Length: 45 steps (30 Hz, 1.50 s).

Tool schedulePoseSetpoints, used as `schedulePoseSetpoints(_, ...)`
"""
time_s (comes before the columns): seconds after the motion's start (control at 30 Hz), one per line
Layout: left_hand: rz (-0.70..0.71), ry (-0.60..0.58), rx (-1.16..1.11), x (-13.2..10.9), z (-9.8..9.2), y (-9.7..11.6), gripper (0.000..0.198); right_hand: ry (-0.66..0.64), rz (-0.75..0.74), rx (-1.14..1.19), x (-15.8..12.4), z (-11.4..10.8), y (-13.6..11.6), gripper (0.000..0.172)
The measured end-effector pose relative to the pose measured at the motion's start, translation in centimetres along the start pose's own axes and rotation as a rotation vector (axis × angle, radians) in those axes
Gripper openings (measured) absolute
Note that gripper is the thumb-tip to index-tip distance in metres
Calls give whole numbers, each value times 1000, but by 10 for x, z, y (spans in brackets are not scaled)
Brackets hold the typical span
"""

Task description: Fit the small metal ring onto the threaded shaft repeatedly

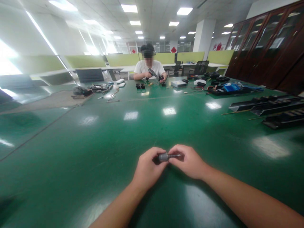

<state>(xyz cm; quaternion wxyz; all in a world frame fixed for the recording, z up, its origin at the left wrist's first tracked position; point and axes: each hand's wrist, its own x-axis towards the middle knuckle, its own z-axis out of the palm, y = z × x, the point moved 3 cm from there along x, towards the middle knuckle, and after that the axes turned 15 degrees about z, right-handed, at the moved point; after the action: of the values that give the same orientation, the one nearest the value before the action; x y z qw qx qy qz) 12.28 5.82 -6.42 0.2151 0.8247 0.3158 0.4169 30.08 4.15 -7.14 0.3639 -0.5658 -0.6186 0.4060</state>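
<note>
A small grey metal cylinder with a thin dark shaft (163,157), motor-like in shape, is held level just above the green tabletop, the shaft pointing right. My left hand (149,166) is closed around the cylinder's left end, thumb below and fingers above. Around the shaft on the other side, my right hand (188,161) is curled with thumb and forefinger at its base. The fingertips of both hands nearly meet where shaft and body join. My left fingers hide the far left end of the part, and blur hides its finer detail.
Across the green table (114,133) sits a person (149,68) holding a power drill (152,72). Black metal rails (280,107) lie at the right, behind them a black tray (228,90) with blue items. Loose parts (101,87) and cardboard (54,100) lie far left.
</note>
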Motion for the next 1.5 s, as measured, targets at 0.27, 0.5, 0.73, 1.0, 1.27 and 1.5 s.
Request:
schedulePoseSetpoints(0.27, 10, 11, 13, 0, -1, 1, 18, -2, 11, 18, 0, 0, 0, 13)
schedulePoseSetpoints(0.5, 15, 24, 21, 2, -2, 2, 16, -13, 28, 31, 1, -1, 1, 12)
schedulePoseSetpoints(0.73, 0, 28, 22, 2, -2, 1, 18, -10, 26, 36, 2, -2, 0, 11)
schedulePoseSetpoints(1.0, 2, 32, 20, 2, -3, 0, 18, -16, 13, 33, 3, -2, 1, 12)
schedulePoseSetpoints(1.27, 1, 37, 9, 1, -1, -1, 18, -20, 12, 33, 2, -2, 0, 11)
schedulePoseSetpoints(1.5, 0, 33, 18, 2, -1, -2, 19, -7, 24, 22, 1, -3, -1, 10)
